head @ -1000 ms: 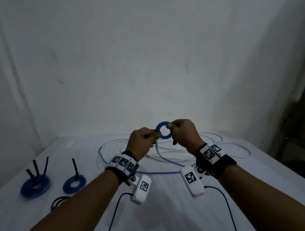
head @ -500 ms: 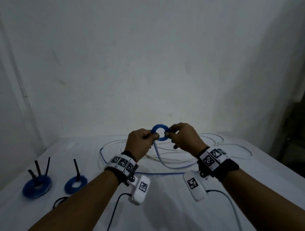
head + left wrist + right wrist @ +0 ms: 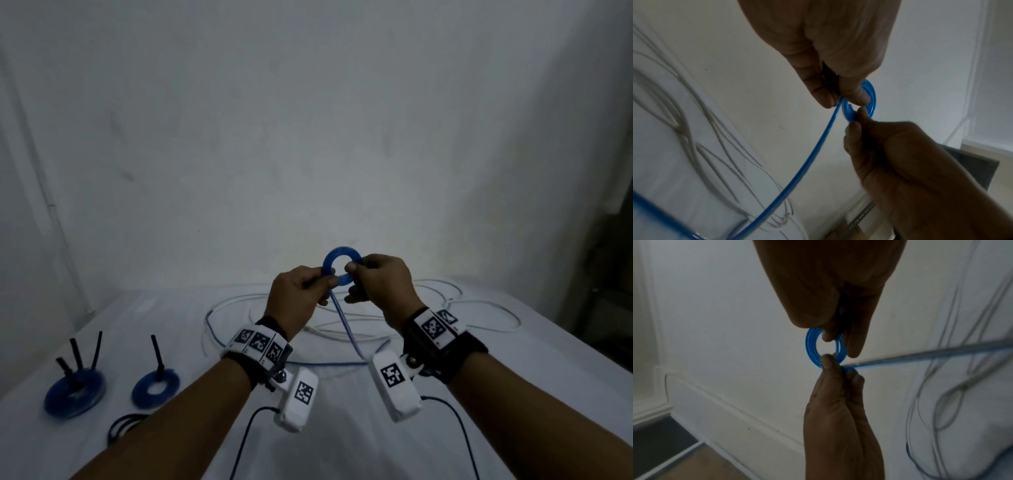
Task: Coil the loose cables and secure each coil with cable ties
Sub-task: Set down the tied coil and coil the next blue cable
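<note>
A small blue cable coil is held up above the table between both hands. My left hand pinches its lower left side with thumb and forefinger. My right hand pinches the right side of the ring. The loose blue tail drops from the coil to the table and runs left. Two finished blue coils with black cable ties sticking up lie at the left.
White cables lie in loose loops on the white table behind the hands. A black cord curls near my left forearm. The wall stands close behind; a dark opening shows at the right edge.
The coil has turned slightly in my hands and both hands rose a little. The blue tail has drawn in towards the coil.
</note>
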